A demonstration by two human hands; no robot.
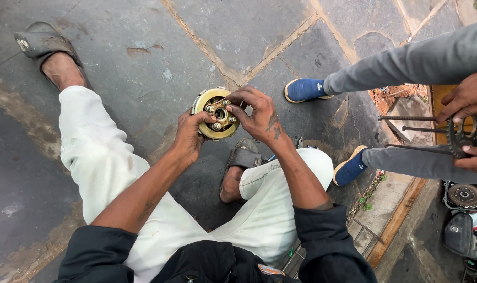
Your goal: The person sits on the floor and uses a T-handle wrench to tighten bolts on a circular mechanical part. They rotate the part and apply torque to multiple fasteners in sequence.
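A round brass-coloured metal hub with several bolts around a central hole is held up in front of me, above the stone floor. My left hand grips its lower left rim from below. My right hand is closed over its right side, with fingertips on the bolts near the top. Both my forearms reach forward from dark rolled sleeves, over my legs in white trousers.
Another person at the right, in grey trousers and blue shoes, holds a black toothed sprocket with long rods. A motorcycle part with a round disc lies at the lower right. My sandalled feet rest on the grey paving.
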